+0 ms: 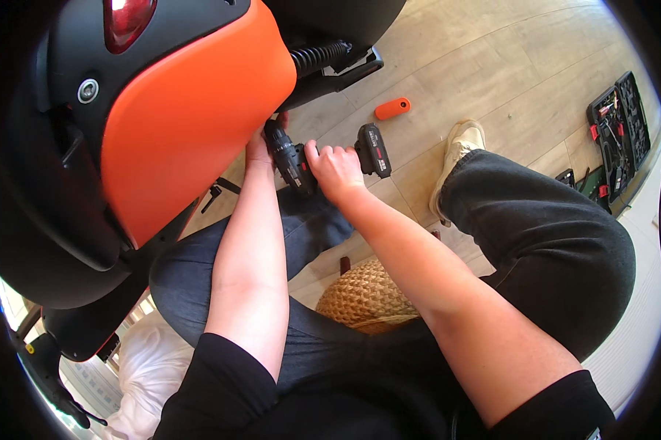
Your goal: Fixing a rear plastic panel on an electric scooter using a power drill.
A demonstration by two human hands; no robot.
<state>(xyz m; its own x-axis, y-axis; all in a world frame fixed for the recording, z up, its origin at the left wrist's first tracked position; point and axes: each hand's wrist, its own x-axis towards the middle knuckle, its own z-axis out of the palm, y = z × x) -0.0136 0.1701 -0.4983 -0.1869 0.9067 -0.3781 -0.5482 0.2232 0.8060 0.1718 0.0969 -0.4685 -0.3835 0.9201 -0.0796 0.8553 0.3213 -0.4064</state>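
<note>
A black cordless drill [290, 158] lies level at the lower edge of the scooter's orange side panel [198, 110]. Round its grip my right hand [336, 169] is closed, with the battery pack [374, 149] sticking out to the right. The drill's front end points up and left, under the panel, and its tip is out of sight. My left hand [258, 152] is just left of the drill's front end, close against the panel's edge. Its fingers are mostly hidden behind the drill and the panel, so what they touch cannot be seen.
An orange oblong piece [393, 108] with a hole lies on the wood floor. The scooter's coil spring [321, 57] shows above the drill. At far right stands an opened tool case [619, 136]. A woven stool [367, 297] is beneath me; white cloth [151, 367] is lower left.
</note>
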